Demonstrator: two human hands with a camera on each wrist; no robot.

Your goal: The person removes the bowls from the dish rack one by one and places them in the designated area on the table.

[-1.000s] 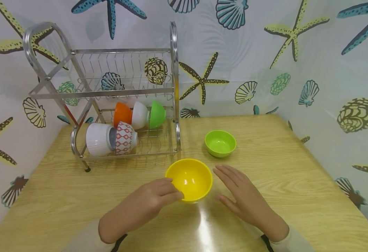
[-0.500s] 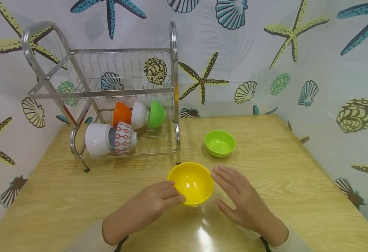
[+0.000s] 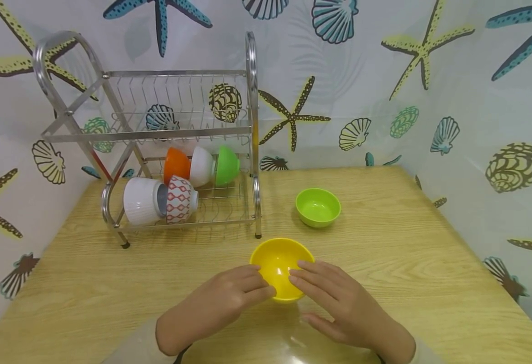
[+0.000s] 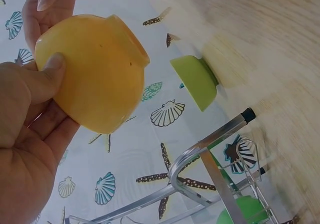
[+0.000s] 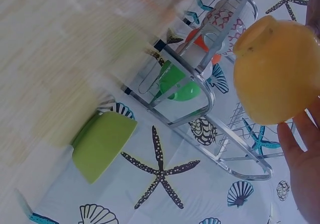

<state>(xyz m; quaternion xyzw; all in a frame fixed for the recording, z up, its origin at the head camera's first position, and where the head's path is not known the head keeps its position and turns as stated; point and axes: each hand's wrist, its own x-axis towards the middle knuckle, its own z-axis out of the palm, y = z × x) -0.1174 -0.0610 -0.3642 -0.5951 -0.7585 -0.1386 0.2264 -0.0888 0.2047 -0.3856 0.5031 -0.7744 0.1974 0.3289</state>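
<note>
A yellow bowl [image 3: 278, 263] is held above the table in the head view, its opening facing up and toward me. My left hand [image 3: 222, 303] grips its left rim; the left wrist view shows the thumb pressed on the outer wall of the bowl [image 4: 97, 76]. My right hand [image 3: 339, 306] is at the bowl's right side. Its fingers are extended over the rim and the thumb stands apart. In the right wrist view the right hand's fingers [image 5: 300, 139] are against or just beside the bowl; contact is hard to tell.
Behind the yellow bowl, a lime-green bowl [image 3: 318, 207] sits on the wooden table [image 3: 411, 237]. A two-tier metal dish rack [image 3: 170, 134] stands at the left. Its lower tier holds several bowls on their sides, including a red-patterned one [image 3: 179, 199] and an orange one [image 3: 176, 164].
The yellow bowl and my left hand have moved slightly right and toward me. My right hand has come left, its fingers now over the bowl's right rim.
</note>
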